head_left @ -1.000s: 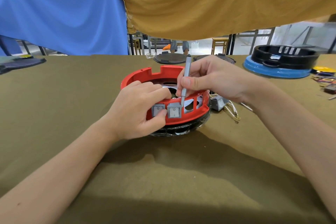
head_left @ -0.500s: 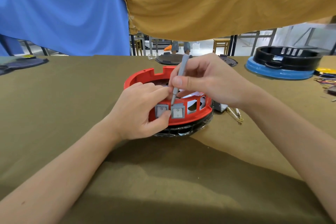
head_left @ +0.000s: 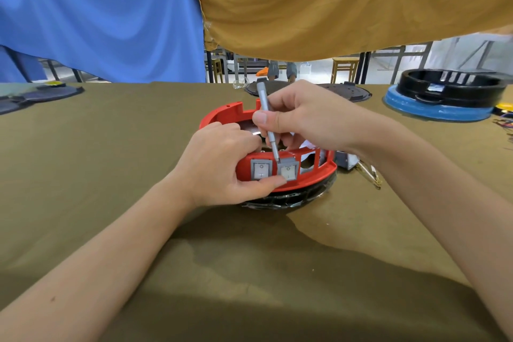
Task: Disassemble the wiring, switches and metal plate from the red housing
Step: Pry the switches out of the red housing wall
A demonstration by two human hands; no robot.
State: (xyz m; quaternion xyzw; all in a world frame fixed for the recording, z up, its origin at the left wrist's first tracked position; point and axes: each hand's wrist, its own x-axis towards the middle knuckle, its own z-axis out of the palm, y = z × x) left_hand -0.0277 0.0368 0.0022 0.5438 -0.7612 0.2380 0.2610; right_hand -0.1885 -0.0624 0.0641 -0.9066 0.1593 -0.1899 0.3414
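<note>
The red housing point(head_left: 319, 172) sits on the olive-covered counter point(head_left: 111, 161), directly ahead of the person, resting on a dark ring. Two grey switches point(head_left: 261, 170) are set side by side in its near wall. The left hand point(head_left: 219, 166) grips that wall, thumb under the switches and fingers curled over the rim. The right hand point(head_left: 302, 119) pinches a grey screwdriver point(head_left: 267, 122), whose tip meets the top edge of the right switch point(head_left: 288, 170). A black ring on a blue base point(head_left: 444, 97) stands far right.
</note>
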